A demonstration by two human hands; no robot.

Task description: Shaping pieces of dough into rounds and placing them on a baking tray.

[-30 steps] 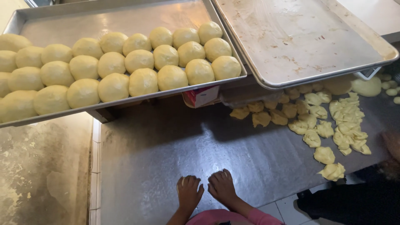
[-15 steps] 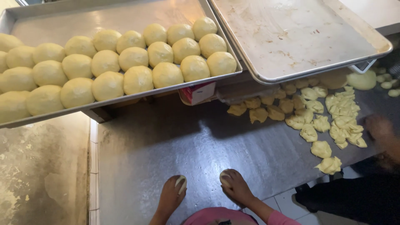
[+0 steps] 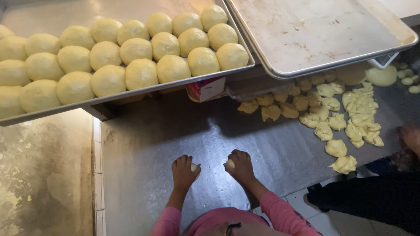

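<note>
Left hand [image 3: 184, 171] cupped palm-down over a small dough piece [image 3: 194, 167], only a pale sliver showing at the thumb side, pressed on the steel worktable [image 3: 144, 144]. Right hand [image 3: 239, 166] just beside it, also curled over a second dough piece [image 3: 229, 163], mostly hidden under the fingers. Both hands closed loosely around dough, not clenched flat.

Ahead of the hands and to the left: tray of rolled dough balls [image 3: 131, 48], three rows, hanging over the table edge on a support. Ahead and right: empty baking tray [image 3: 315, 35], also overhanging. Under them a small red-and-white carton [image 3: 205, 88]. Off to the right of the right hand: pile of torn dough pieces [image 3: 337, 113] on the table. Far right, another person's dark sleeve [image 3: 376, 196], blurred hand above it.

Risks, judged: dough small and mostly covered, could stick to a palm or smear on the steel if pressed too hard. Hands close together, pieces could merge if they drift inward. Full tray overhangs, a bump when reaching forward could tip it. The other person's arm near the pile could collide with a right-hand reach.
</note>
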